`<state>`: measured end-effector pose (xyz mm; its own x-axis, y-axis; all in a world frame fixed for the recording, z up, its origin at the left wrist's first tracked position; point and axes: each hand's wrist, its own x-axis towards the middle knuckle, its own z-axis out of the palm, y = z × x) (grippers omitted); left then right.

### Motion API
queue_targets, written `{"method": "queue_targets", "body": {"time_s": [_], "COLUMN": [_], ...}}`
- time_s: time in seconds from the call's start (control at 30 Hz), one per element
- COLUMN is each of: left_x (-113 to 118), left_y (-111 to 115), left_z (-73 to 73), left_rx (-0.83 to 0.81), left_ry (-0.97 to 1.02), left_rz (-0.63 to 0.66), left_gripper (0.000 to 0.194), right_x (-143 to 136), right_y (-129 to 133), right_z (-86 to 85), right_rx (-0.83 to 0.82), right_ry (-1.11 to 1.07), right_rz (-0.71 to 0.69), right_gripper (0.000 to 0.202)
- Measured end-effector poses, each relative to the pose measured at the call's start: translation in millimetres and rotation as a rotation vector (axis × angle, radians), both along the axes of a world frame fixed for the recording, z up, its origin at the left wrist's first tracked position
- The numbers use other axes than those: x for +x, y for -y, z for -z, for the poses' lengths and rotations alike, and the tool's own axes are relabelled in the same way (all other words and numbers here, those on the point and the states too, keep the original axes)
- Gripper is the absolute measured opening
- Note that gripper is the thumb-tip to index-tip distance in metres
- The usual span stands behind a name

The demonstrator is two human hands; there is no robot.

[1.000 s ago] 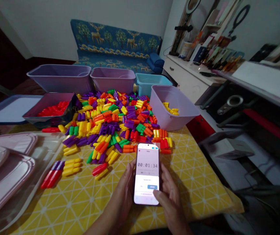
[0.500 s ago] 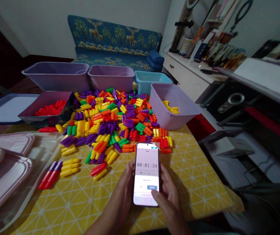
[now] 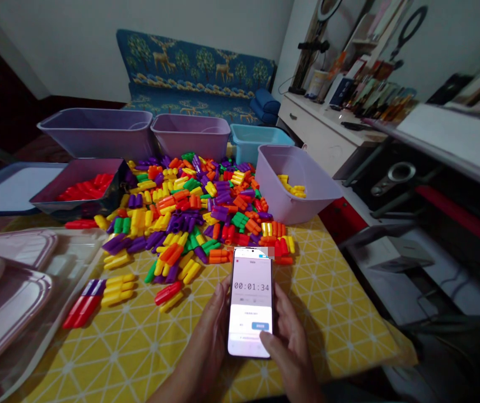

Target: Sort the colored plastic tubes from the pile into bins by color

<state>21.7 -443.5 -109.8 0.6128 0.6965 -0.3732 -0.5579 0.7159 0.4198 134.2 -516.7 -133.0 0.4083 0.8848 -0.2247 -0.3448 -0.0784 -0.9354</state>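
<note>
- The phone [image 3: 250, 308] is upright between the two hands, above the near part of the yellow tablecloth [image 3: 332, 319].
- The left hand [image 3: 211, 319] grasps the left edge of the phone; its fingers are partly hidden behind it.
- The right hand [image 3: 292, 336] grasps the right edge, with its thumb bent over the lower right part of the screen, near a blue button.
- The screen shows 00:01:34; the smaller writing is too blurred to read.
- Just beyond the phone lies a wide heap of colourful plastic pieces [image 3: 185, 218].
- On the right of the heap, a light purple bin [image 3: 282, 208] contains some yellow pieces [image 3: 292, 187].
- On the left, a dark box [image 3: 75, 210] contains red pieces [image 3: 86, 188].
- Some pale lids [image 3: 17, 305] lie at the left side of the table.
</note>
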Motion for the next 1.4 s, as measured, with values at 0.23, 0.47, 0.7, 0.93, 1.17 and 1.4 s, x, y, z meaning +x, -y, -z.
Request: {"method": "queue_targets", "body": {"time_s": [0.23,0.47,0.7,0.93,1.17,1.4], "left_x": [2.1,1.3,-0.1,1.9,3.5,4.6], "left_y": [2.2,2.2,3.8,3.6,3.4,5.6], "left_z": [-6.9,-3.5,-3.2,-1.9,-7.7,-9.4], "left_rx": [-0.038,-0.014,0.009,0.005,0.040,0.034], "left_ry": [0.027,0.018,0.043,0.038,-0.031,-0.006], "left_rz": [0.010,0.010,0.023,-0.006,-0.045,-0.055], "left_gripper": [0.063,0.061,0.059,0.059,0.056,0.064], "right_x": [3.3,-0.9,6.4,25.5,33.6,26.4], "right_y": [3.3,2.3,-4.2,-37.2,-66.6,-79.2], "right_z": [4.5,-0.2,4.2,-17.2,-28.9,-31.8], "right_rx": [-0.019,-0.021,0.036,0.061,0.074,0.016], "right_ry": [-0.002,-0.039,-0.010,0.146,0.151,0.211], "right_rz": [-0.025,0.021,-0.005,-0.040,-0.040,0.000], "right_gripper": [0.078,0.080,0.074,0.065,0.074,0.084]}}
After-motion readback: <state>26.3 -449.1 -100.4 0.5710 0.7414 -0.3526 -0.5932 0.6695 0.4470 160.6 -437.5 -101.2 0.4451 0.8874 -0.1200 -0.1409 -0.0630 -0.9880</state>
